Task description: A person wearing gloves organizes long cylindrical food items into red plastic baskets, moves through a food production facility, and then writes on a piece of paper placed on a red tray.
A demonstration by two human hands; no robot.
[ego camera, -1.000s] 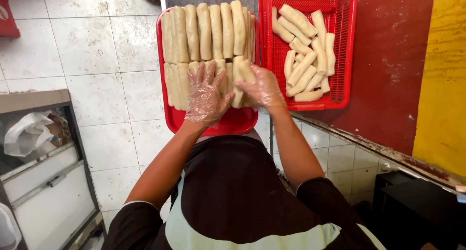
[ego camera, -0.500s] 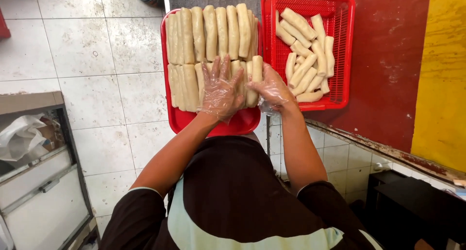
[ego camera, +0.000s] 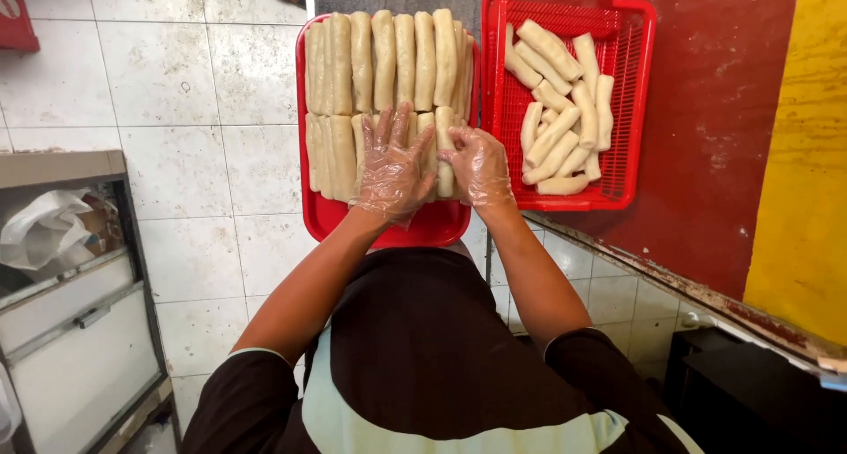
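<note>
A red tray [ego camera: 314,209] holds two rows of pale dough rolls [ego camera: 386,55] packed side by side. My left hand [ego camera: 392,166], in a clear plastic glove, lies flat with fingers spread on the near row. My right hand [ego camera: 477,164], also gloved, closes on one pale dough roll [ego camera: 444,154] at the right end of that near row. To the right stands a red mesh basket [ego camera: 628,101] with several loose dough rolls [ego camera: 559,110] piled in it.
The basket sits on a red counter [ego camera: 715,136] with a yellow strip [ego camera: 803,154] at the far right. White floor tiles [ego camera: 176,92] lie to the left. A metal and glass cabinet [ego camera: 71,269] stands at the lower left.
Both hands have stayed over the near row. My right hand has set a roll down at the row's right end and my left hand has spread flat beside it.
</note>
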